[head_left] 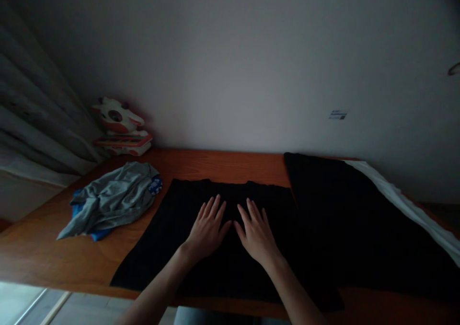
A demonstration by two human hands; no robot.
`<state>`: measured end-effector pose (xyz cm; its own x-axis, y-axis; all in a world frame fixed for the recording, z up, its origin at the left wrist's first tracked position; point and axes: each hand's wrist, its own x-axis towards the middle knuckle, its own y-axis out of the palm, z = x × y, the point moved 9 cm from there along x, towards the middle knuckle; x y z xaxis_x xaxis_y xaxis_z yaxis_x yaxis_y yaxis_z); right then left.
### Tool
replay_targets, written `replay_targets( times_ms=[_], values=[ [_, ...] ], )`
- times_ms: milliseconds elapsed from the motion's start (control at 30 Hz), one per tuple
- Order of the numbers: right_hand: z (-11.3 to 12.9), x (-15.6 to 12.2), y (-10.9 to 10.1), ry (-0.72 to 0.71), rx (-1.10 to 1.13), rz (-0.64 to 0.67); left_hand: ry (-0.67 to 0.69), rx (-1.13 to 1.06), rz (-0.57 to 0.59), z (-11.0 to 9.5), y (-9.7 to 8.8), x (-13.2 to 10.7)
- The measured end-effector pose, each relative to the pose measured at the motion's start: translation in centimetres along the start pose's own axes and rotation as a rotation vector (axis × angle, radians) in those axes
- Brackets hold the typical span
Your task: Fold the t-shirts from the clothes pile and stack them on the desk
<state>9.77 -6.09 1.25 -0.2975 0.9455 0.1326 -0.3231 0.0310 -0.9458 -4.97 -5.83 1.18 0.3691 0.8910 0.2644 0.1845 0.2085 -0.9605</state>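
A black garment, which looks like a T-shirt [161, 241], is spread on the wooden table in front of me, its neckline toward the wall. My left hand [208, 226] rests palm down on its upper middle, fingers apart. Beside it my right hand [256, 229] also lies flat on the black cloth, fingers spread. The two thumbs point at each other with a small gap between them. Neither hand grips anything. The dark cloth shows few folds in the dim light.
At the left lies a crumpled grey garment [118, 193] with blue cloth under it. To the right, more black cloth [345, 219] lies over a white one [388, 188]. A cow-shaped toy keyboard [124, 128] stands in the back left corner by the curtain [32, 104]. The wooden table [223, 164] meets the wall.
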Motion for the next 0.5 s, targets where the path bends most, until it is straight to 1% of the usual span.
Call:
replay_targets(
  times_ms=[67, 167, 233, 300, 367, 433, 500],
  values=[
    [0.4, 0.7, 1.0, 0.012, -0.011, 0.021, -0.03, -0.008, 0.018, -0.7, 1.6, 1.2],
    [0.0, 1.0, 1.7, 0.022, -0.024, 0.041, -0.063, -0.013, 0.05, -0.5, 3.2, 1.8],
    [-0.4, 1.6, 1.5, 0.024, -0.018, 0.053, -0.056, -0.023, 0.077, -0.1, 3.5, 2.1],
    [-0.9, 2.7, 0.8, 0.03, 0.004, 0.043, -0.071, -0.028, 0.088, 0.9, 3.2, 2.8],
    [-2.0, 4.1, 0.0, 0.065, 0.011, -0.003, -0.133, -0.011, 0.065, 2.9, 2.4, 3.6],
    [-4.2, 5.1, -0.5, 0.159, -0.021, -0.038, -0.259, 0.027, 0.043, 5.9, 1.9, 4.2],
    [-6.9, 5.4, -0.3, 0.272, -0.07, -0.028, -0.39, 0.067, 0.048, 9.3, 1.9, 4.1]
  ],
)
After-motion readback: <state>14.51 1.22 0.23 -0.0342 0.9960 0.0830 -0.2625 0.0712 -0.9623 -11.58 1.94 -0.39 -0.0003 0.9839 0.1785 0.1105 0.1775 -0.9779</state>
